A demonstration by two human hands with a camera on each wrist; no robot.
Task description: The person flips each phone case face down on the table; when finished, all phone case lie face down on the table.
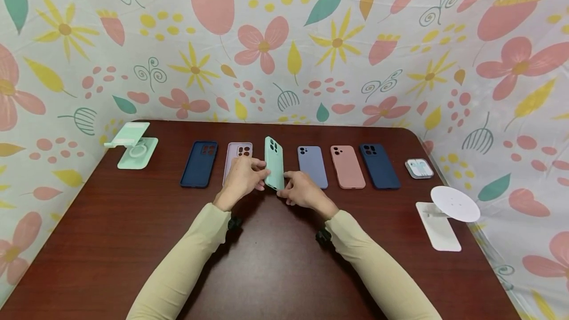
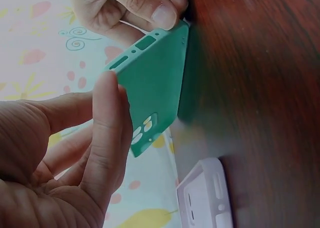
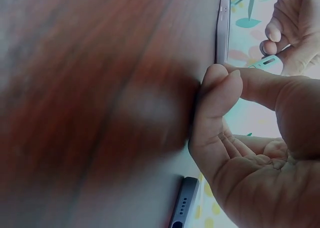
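A mint-green phone case (image 1: 274,164) stands tilted on its long edge above the table, its hollow inside facing left in the left wrist view. My left hand (image 1: 243,174) pinches its upper bottom-end corner between thumb and fingers. At the lower corner by the tabletop, my right hand (image 1: 303,189) grips the same case with thumb and bent fingers. Beside the left hand lies a pale lilac phone case (image 1: 232,154), partly covered by it. A lavender-blue phone case (image 1: 314,164) lies just beyond the right hand.
A dark blue case (image 1: 198,164) lies left; a pink case (image 1: 348,167) and another navy case (image 1: 380,166) lie right. At the sides stand a mint folding stand (image 1: 138,154), boxed earphones (image 1: 419,168) and a white round-topped stand (image 1: 444,228). Patterned cloth (image 1: 266,93) backs the table.
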